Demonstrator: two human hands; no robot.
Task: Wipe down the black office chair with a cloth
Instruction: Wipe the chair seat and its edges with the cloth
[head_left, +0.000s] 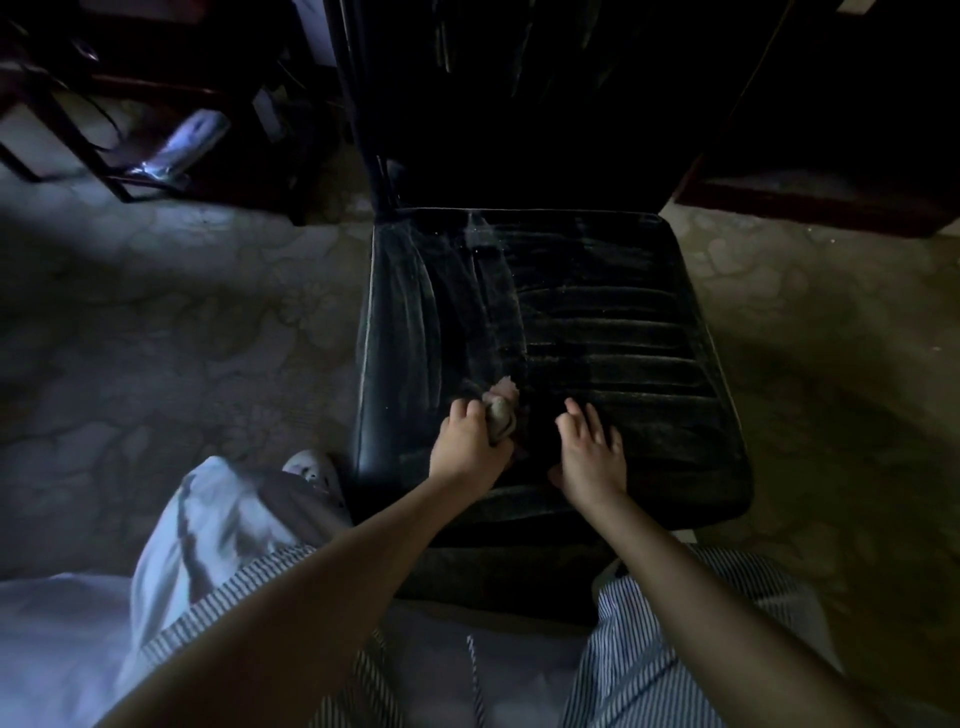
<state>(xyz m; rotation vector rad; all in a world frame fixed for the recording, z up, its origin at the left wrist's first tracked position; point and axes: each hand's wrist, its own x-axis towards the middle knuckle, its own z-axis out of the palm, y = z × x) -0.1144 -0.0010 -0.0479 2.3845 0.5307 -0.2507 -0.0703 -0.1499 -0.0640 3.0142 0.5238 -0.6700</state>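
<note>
The black office chair (597, 332) stands in front of me in a dim room. Its ribbed seat is dusty on the right, with smeared streaks down the left part. My left hand (467, 441) grips a bunched pale cloth (500, 413) on the front of the seat, left of centre. My right hand (589, 449) rests flat on the seat beside it, fingers spread and straight. The chair's backrest rises dark behind the seat and shows little detail.
Patterned floor (182, 322) lies around the chair. A dark metal frame (78, 135) with a pale shiny object (182, 145) in it stands at the back left. Dark wooden furniture (831, 197) stands at the back right. My knee in light cloth (218, 519) and shoe (311, 467) are close to the seat's front left.
</note>
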